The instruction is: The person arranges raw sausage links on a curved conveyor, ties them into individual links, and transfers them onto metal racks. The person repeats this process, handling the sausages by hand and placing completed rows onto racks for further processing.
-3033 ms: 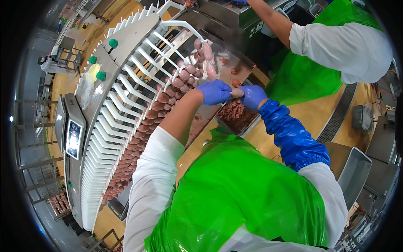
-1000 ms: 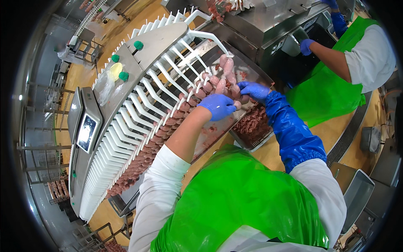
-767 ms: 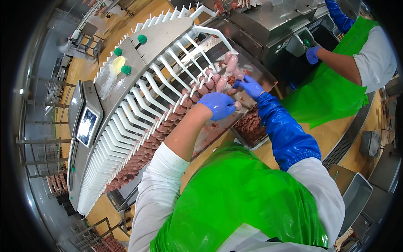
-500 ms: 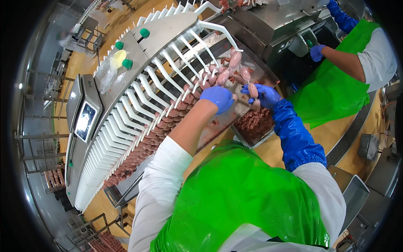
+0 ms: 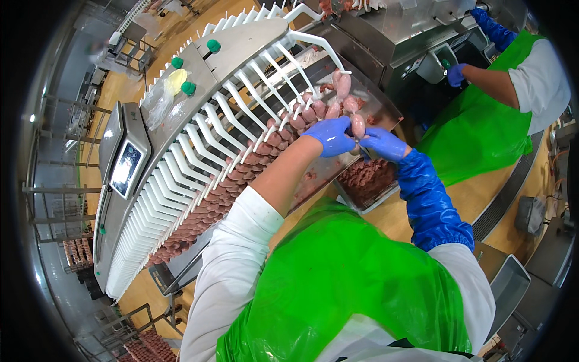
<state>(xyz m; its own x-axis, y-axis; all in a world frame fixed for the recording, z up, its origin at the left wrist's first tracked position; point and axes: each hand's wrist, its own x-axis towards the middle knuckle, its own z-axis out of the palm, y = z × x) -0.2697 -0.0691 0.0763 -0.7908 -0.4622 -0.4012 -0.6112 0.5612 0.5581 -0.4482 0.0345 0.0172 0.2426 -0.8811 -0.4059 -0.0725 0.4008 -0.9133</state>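
Both hands wear blue-purple gloves and meet over the near part of the metal tray. My left hand [image 5: 333, 136] is closed, its fingertips at the lower end of a pink sausage link [image 5: 358, 125]. My right hand [image 5: 384, 145] pinches at the same end from the right, and fingers hide the exact point of grip. From that link the string of sausages [image 5: 342, 85] runs up to the tip of a white hook [image 5: 325, 48]. More links hang along the row of white hooks to the left.
A bin of ground meat [image 5: 366, 181] stands just below my hands. The metal tray [image 5: 386, 108] holds meat scraps. The long hook conveyor [image 5: 241, 42] curves away left, with a screen [image 5: 125, 170] on its side. Another person in a green apron [image 5: 482, 133] works at the right.
My left hand has moved right, up to my right hand. The fingers of my right hand have closed in below the link, which now shows fully above both hands.
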